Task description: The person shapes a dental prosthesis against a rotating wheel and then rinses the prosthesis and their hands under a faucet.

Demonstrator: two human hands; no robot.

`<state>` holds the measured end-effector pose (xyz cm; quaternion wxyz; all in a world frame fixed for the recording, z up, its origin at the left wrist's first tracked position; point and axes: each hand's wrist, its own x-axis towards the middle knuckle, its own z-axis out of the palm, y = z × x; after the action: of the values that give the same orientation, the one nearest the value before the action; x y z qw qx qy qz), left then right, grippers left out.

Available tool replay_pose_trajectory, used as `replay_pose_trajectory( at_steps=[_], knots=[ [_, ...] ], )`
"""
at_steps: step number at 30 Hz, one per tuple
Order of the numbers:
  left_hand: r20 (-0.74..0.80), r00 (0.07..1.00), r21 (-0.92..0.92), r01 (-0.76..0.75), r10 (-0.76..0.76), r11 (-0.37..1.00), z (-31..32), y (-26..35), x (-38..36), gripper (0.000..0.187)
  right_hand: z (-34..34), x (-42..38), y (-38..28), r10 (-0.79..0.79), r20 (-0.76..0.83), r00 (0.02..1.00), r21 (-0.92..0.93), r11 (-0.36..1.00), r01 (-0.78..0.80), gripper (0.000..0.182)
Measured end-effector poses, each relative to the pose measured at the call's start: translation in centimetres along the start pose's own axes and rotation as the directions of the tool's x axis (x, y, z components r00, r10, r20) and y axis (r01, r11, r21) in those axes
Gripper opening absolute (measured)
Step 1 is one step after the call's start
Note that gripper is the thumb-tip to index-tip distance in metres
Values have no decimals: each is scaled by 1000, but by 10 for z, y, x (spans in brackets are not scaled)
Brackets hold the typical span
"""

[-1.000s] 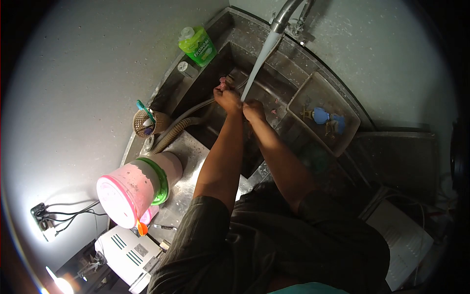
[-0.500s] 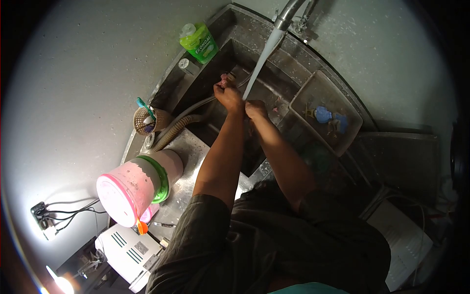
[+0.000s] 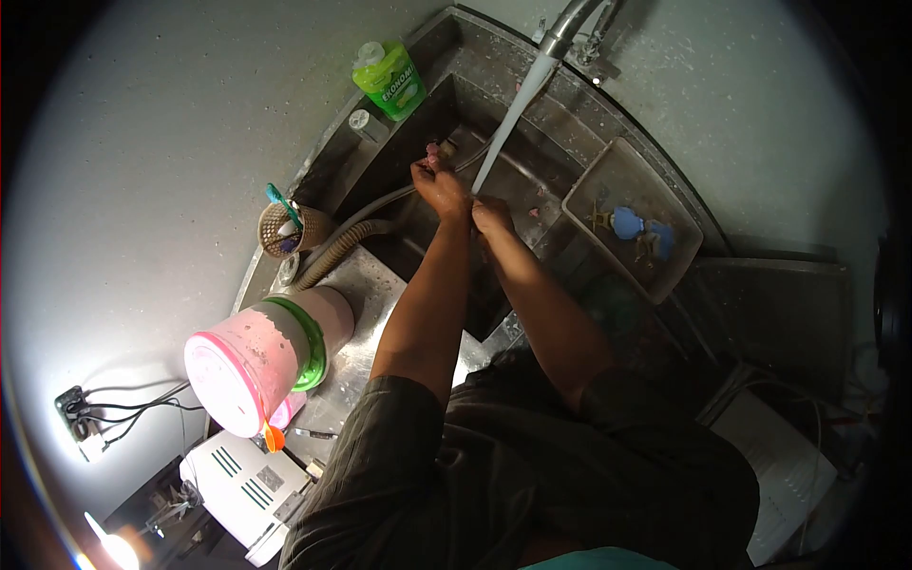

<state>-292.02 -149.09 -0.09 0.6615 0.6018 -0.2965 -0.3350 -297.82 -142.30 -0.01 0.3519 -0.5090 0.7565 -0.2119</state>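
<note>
Over the metal sink (image 3: 518, 161), my left hand (image 3: 443, 192) is closed with its fingers curled round a small pink lump (image 3: 432, 152). The lump sticks out past the fingertips, and its kind is not clear. My right hand (image 3: 491, 217) is closed just beside my left wrist; whether anything is in it is hidden. A stream of water (image 3: 513, 119) runs from the faucet (image 3: 566, 28) and comes down between my hands.
A green soap bottle (image 3: 389, 81) stands on the sink's left rim. Nearer are a woven cup (image 3: 282, 233) with a toothbrush, a ribbed hose (image 3: 332, 255) and a pink bucket (image 3: 242, 361). A grey tray (image 3: 679, 275) holding blue items sits at right.
My left hand has shifted slightly left, the pink lump moving with it. My right hand has moved very little. The water is still running.
</note>
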Motion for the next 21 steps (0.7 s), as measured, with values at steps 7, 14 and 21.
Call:
replay_pose_trajectory(
  at_steps=[7, 14, 21],
  knots=[
    [11, 1000, -31, 4, -4, 1000, 2, 5, -1, 17, -5, 7, 0, -47, 112, 993, -217, 974, 70, 27],
    [15, 1000, 29, -16, 16, 999, 0, 14, -6, 14, 0, 3, -1, 178, 54, 982, 121, 975, -184, 26],
    [-54, 998, 35, -18, 20, 999, 0, 14, -4, 16, 1, 6, 5, 45, 75, 996, 86, 995, -52, 26]
  ],
)
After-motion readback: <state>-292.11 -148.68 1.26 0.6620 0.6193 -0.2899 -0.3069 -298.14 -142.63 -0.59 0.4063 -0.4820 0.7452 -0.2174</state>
